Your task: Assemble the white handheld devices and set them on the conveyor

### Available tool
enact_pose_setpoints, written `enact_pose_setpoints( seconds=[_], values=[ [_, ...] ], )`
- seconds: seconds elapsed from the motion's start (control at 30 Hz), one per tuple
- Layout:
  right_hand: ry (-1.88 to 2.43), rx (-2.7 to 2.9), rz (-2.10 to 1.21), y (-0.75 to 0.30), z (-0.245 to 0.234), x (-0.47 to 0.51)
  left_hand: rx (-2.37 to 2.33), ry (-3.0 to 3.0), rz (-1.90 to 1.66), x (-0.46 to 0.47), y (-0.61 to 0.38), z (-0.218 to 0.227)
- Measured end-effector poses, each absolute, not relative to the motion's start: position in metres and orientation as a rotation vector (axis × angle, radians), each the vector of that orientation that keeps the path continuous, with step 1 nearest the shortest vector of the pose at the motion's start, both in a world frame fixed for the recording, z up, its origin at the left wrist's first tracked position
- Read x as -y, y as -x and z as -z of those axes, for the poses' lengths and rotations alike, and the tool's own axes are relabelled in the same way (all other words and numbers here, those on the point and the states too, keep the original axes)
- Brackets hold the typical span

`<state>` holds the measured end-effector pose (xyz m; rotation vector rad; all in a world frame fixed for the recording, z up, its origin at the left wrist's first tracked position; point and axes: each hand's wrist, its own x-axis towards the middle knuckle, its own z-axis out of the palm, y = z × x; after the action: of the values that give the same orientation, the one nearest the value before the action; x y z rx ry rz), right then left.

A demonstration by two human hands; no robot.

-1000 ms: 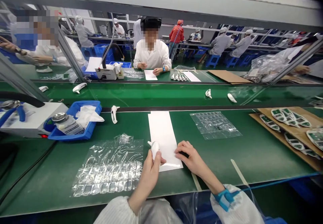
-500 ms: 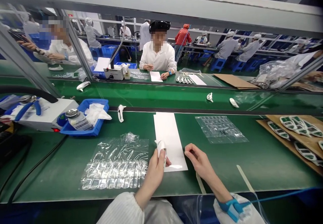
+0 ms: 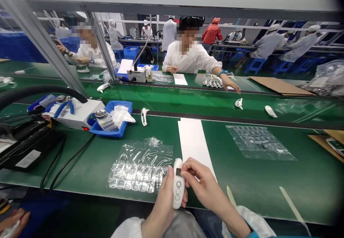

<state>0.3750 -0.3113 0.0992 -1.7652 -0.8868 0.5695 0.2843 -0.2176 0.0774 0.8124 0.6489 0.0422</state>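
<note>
1. The left hand (image 3: pixel 164 199) holds a white handheld device (image 3: pixel 177 188), buttons (image 3: pixel 178 184) showing, over the near edge of the green bench (image 3: pixel 258 188).
2. The right hand (image 3: pixel 202 184) narrows thumb and forefinger at its dark screen (image 3: pixel 178 172); whether they pinch anything, I cannot tell.
3. White paper (image 3: pixel 195 141) lies beyond; clear plastic (image 3: pixel 138 168) lies left.

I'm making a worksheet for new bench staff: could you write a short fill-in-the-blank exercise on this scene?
The left grip holds a white device showing ____ round buttons.
The jar sits in a tray coloured ____.
The tabletop is coloured ____.

Missing words: three; blue; green.
</note>
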Motion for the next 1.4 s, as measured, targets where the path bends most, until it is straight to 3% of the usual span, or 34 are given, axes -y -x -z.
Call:
enact_pose_setpoints(
  seconds=[0.63, 0.87, 1.03, 1.2, 1.4],
  values=[
    [1.763, 0.767, -0.633, -0.369, -0.089, 0.298, -0.704, -0.944, -0.102, 0.215, -0.275, -0.076],
    [1.386, 0.492, -0.852, -0.362, -0.069, 0.297, -0.595, -1.178, -0.119, 0.211, -0.273, -0.060],
    [1.477, 0.777, -0.719, -0.370, -0.081, 0.302, -0.491, -1.262, -0.007, 0.205, -0.265, -0.058],
    [1.437, 1.017, -1.028, -0.403, -0.098, 0.297, -0.480, -1.486, 0.050, 0.188, -0.254, -0.071],
    [1.630, 0.610, -0.558, -0.513, -0.075, 0.246, -0.724, -1.423, -0.368, 0.153, -0.244, -0.089]
  ],
)
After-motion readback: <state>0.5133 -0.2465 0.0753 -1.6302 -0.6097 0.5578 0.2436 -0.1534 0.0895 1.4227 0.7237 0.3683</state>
